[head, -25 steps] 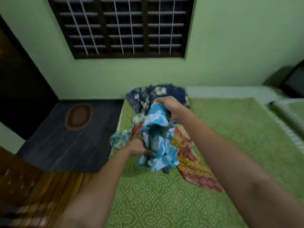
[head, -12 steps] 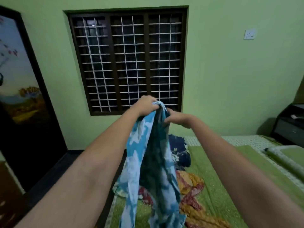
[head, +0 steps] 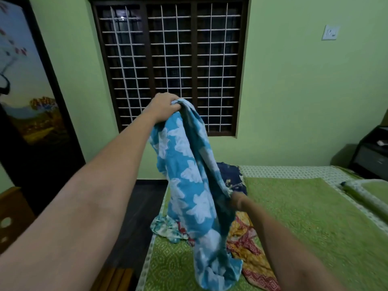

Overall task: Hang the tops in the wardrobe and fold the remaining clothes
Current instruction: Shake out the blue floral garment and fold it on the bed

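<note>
My left hand (head: 162, 107) grips the top of a blue garment with white flowers (head: 190, 185) and holds it up in front of the window. The cloth hangs down to the green bedspread (head: 304, 217). My right hand (head: 236, 200) is lower, at the garment's right edge, blurred and partly hidden by the cloth; its grip cannot be made out. Under the hanging cloth lie a yellow and red patterned cloth (head: 249, 248), a pale floral piece (head: 168, 227) and a dark blue floral garment (head: 231, 177).
A barred window (head: 172, 66) is straight ahead in the green wall. A dark door with a landscape picture (head: 27, 97) stands at the left, a wooden piece (head: 12, 213) below it. A dark bedside cabinet (head: 371, 154) and a pillow (head: 369, 192) are at the right.
Both hands lifted the blue garment off the pile to window height. My right hand has since dropped from the top edge down along the cloth's right side, while my left keeps the top.
</note>
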Action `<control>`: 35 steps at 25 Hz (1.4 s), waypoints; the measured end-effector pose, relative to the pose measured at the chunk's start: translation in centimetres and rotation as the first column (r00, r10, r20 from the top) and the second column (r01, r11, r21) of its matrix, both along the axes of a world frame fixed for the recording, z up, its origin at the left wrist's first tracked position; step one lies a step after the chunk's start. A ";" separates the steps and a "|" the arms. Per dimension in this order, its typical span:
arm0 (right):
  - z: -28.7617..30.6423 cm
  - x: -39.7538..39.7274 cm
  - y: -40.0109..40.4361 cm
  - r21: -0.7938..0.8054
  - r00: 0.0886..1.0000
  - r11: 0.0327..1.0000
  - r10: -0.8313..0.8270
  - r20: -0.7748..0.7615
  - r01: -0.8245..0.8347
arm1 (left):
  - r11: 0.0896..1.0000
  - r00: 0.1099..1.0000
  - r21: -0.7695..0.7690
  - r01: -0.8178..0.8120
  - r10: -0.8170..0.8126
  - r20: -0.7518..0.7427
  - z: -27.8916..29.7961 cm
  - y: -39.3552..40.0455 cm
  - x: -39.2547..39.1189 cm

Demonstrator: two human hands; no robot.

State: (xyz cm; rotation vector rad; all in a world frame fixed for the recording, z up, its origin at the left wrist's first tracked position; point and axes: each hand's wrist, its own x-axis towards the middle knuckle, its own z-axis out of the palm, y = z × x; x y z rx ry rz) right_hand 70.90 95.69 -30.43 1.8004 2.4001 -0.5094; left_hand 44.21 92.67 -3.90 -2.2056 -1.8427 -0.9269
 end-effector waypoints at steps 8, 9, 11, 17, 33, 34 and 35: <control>13.7 -5.8 1.4 0.232 0.818 0.972 0.097 -0.568 0.047 | 0.814 0.997 -0.580 0.037 -0.071 -0.036 -11.3 1.9 0.6; 14.9 -6.8 1.6 0.244 0.791 0.968 0.108 -0.603 0.054 | 0.772 0.982 -0.607 0.187 -0.140 0.124 -12.5 2.0 2.9; 15.4 -6.9 2.0 0.265 0.765 0.960 0.103 -0.636 0.092 | 0.787 0.946 -0.549 0.283 -0.133 0.296 -13.6 2.2 5.2; 6.5 -0.7 2.6 0.149 0.919 0.988 0.091 -0.383 -0.036 | 0.857 0.840 -0.364 0.364 -0.133 0.526 -12.3 3.7 3.7; -3.9 -2.8 3.0 -0.167 0.907 0.984 -0.127 -0.401 0.063 | 0.919 0.593 -0.099 0.381 -0.161 0.789 -10.3 3.2 3.1; -3.9 -2.0 3.6 -0.144 0.913 0.979 -0.191 -0.361 0.148 | 0.939 0.588 -0.112 0.325 -0.108 0.801 -10.2 3.0 1.4; -3.0 -1.5 4.1 -0.096 0.896 0.971 -0.239 -0.375 0.219 | 0.960 0.653 -0.175 0.219 -0.011 0.757 -10.6 3.2 -0.8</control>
